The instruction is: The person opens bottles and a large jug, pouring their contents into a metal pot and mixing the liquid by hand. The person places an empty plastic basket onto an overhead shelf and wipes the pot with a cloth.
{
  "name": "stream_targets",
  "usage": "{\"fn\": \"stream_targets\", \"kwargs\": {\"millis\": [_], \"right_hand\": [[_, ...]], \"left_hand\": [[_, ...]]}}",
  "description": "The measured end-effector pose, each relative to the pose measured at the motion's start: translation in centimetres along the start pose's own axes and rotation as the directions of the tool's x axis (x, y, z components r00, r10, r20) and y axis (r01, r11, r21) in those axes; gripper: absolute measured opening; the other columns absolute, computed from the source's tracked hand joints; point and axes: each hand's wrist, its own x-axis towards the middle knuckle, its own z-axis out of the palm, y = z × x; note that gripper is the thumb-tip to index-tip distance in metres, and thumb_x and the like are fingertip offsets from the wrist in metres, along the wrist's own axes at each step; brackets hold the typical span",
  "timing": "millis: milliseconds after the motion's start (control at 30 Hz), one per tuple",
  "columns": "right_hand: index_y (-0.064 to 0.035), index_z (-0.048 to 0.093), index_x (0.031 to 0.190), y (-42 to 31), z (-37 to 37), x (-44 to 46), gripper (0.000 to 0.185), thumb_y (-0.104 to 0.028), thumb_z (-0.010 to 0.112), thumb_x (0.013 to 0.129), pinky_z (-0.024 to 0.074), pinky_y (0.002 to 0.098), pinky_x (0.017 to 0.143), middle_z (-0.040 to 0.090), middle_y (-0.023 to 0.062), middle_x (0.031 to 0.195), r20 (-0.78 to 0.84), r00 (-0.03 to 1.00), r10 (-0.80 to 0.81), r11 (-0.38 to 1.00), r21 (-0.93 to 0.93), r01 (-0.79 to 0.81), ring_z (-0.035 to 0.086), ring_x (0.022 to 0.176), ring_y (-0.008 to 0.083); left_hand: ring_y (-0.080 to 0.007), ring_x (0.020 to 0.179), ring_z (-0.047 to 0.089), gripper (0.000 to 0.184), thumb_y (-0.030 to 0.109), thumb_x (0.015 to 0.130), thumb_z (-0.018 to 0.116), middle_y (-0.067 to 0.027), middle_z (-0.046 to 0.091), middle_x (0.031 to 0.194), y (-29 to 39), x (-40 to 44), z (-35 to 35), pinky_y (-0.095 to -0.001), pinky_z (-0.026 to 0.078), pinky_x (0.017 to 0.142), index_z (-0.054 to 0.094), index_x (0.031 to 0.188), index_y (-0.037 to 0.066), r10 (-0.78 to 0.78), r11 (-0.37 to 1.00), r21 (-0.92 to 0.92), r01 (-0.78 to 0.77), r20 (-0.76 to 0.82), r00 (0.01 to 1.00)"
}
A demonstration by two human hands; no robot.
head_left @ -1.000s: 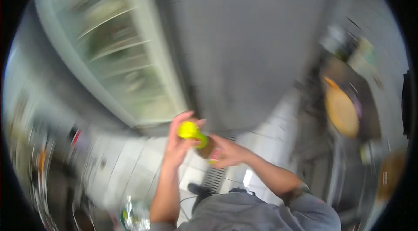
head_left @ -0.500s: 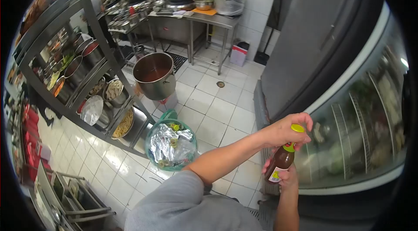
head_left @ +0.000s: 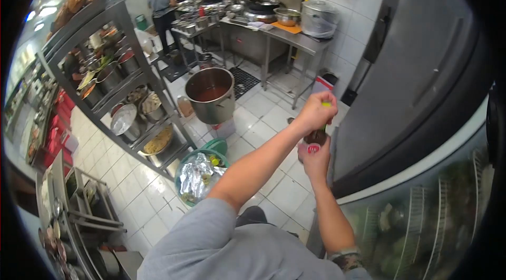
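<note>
A brown sauce bottle (head_left: 316, 137) with a yellow-green cap and a pink-red label is held in front of me, between the tall dark cabinet and the large steel pot. Around the cap and neck at its top, the fingers of my left hand (head_left: 314, 114) are closed. Lower down, my right hand (head_left: 316, 164) is wrapped round the bottle's body and covers part of the label. Whether the cap is loose cannot be made out. Beyond my left forearm, the large steel pot (head_left: 211, 112) of reddish-brown liquid stands on a box-like support.
A green bin (head_left: 180, 195) lined with plastic stands by the metal rack (head_left: 132, 80), which holds several pots. The dark cabinet (head_left: 416, 79) and glass-fronted fridge (head_left: 406, 227) line my right. A steel table (head_left: 300, 40) stands ahead; a person (head_left: 161, 3) is at the back left.
My view has turned and shifted. Both hands have carried the bottle from beside the glass-fronted fridge leftward and forward, toward the pot side. The grip on cap and body persists.
</note>
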Motion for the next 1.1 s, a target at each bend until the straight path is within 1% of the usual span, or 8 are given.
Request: {"fn": "stream_targets", "kwargs": {"millis": [167, 267, 400, 700, 800, 867, 1000, 1100], "right_hand": [[-0.0051, 0.046, 0.126, 1.3, 7.0, 9.9, 0.053, -0.006, 0.074, 0.081, 0.0572, 0.0369, 0.067, 0.067, 0.0131, 0.092, 0.26, 0.95, 0.171, 0.955, 0.195, -0.225, 0.069, 0.082, 0.0226], [-0.0058, 0.047, 0.126, 3.8, 6.6, 15.6, 0.058, -0.013, 0.079, 0.077, 0.057, 0.035, 0.068, 0.066, 0.0136, 0.092, 0.46, 0.88, -0.114, 0.858, 0.492, -0.146, 0.067, 0.08, 0.0227], [-0.003, 0.041, 0.136, 3.6, 7.1, 21.4, 0.082, -0.034, 0.083, 0.074, 0.0576, 0.0416, 0.073, 0.064, 0.0179, 0.097, 0.896, 0.29, -0.337, 0.401, 0.415, -0.817, 0.069, 0.082, 0.0338], [-0.0037, 0.05, 0.125, 7.9, 11.6, 34.4, 0.063, -0.017, 0.081, 0.072, 0.0581, 0.0382, 0.073, 0.068, 0.0116, 0.099, 0.84, 0.533, 0.097, 0.752, 0.289, -0.592, 0.07, 0.083, 0.025], [-0.0044, 0.05, 0.125, 12.5, 17.1, 38.8, 0.06, -0.019, 0.079, 0.075, 0.0554, 0.0423, 0.076, 0.069, 0.0165, 0.104, 0.447, 0.888, -0.109, 0.992, 0.111, 0.066, 0.07, 0.088, 0.0336], [-0.0053, 0.05, 0.126, 15.2, 21.5, 42.0, 0.059, -0.021, 0.078, 0.077, 0.0528, 0.0466, 0.08, 0.069, 0.0213, 0.107, 0.209, 0.97, -0.127, 0.976, -0.149, 0.16, 0.069, 0.092, 0.0414], [-0.0066, 0.05, 0.126, 12.7, 25.7, 46.8, 0.061, -0.025, 0.077, 0.075, 0.0515, 0.0514, 0.082, 0.07, 0.0242, 0.103, 0.351, 0.936, -0.023, 0.973, -0.206, 0.101, 0.067, 0.093, 0.0453], [-0.0048, 0.054, 0.121, 11.2, 28.8, 50.0, 0.06, -0.028, 0.079, 0.072, 0.0524, 0.048, 0.079, 0.07, 0.0215, 0.1, 0.597, 0.802, -0.028, 0.999, 0.047, 0.0, 0.069, 0.089, 0.0398]], "left_hand": [[-0.0128, 0.064, 0.065, 0.005, 0.004, 0.081, 0.066, -0.0064, 0.066, 0.072, -2.1, 9.9, -5.9, -0.0286, 0.052, 0.058, 0.062, 0.082, 0.006, 0.126, 0.833, 0.504, 0.23, -0.577, 0.807], [-0.0151, 0.068, 0.066, 0.014, 0.006, 0.08, 0.07, -0.0071, 0.067, 0.076, 0.6, 11.8, -10.6, -0.0315, 0.054, 0.063, 0.064, 0.093, 0.005, 0.034, 0.987, 0.162, -0.008, -0.157, 0.987], [-0.016, 0.067, 0.064, 0.043, 0.006, 0.084, 0.07, -0.0039, 0.06, 0.078, 0.1, 15.1, -16.0, -0.0388, 0.057, 0.071, 0.054, 0.124, 0.008, 0.351, 0.7, -0.709, 0.085, 0.446, 0.824], [-0.0102, 0.055, 0.054, 0.019, 0.004, 0.086, 0.067, 0.0009, 0.053, 0.064, -3.5, 27.6, -19.1, -0.0267, 0.045, 0.052, 0.049, 0.083, 0.011, -0.06, 0.895, -0.446, 0.019, -0.077, 0.995], [-0.0199, 0.06, 0.063, 0.015, 0.007, 0.081, 0.068, -0.0069, 0.062, 0.067, -8.3, 35.0, -20.7, -0.0347, 0.051, 0.057, 0.053, 0.081, 0.008, -0.021, 0.999, 0.019, 0.031, -0.385, 0.923], [-0.032, 0.071, 0.069, 0.013, 0.01, 0.076, 0.069, -0.0156, 0.068, 0.073, -12.6, 41.1, -22.0, -0.0423, 0.054, 0.067, 0.058, 0.079, 0.004, 0.295, 0.878, 0.466, 0.111, -0.708, 0.642], [-0.0402, 0.08, 0.069, 0.01, 0.011, 0.075, 0.066, -0.0187, 0.071, 0.081, -11.1, 45.4, -27.8, -0.045, 0.055, 0.077, 0.063, 0.082, 0.005, 0.17, 0.861, 0.342, 0.376, -0.891, 0.421], [-0.021, 0.052, 0.061, 0.016, 0.003, 0.075, 0.07, -0.0073, 0.061, 0.066, -7.8, 44.3, -35.0, -0.0363, 0.052, 0.051, 0.056, 0.082, 0.005, -0.045, 0.998, -0.054, 0.011, -0.687, 0.726]]}}
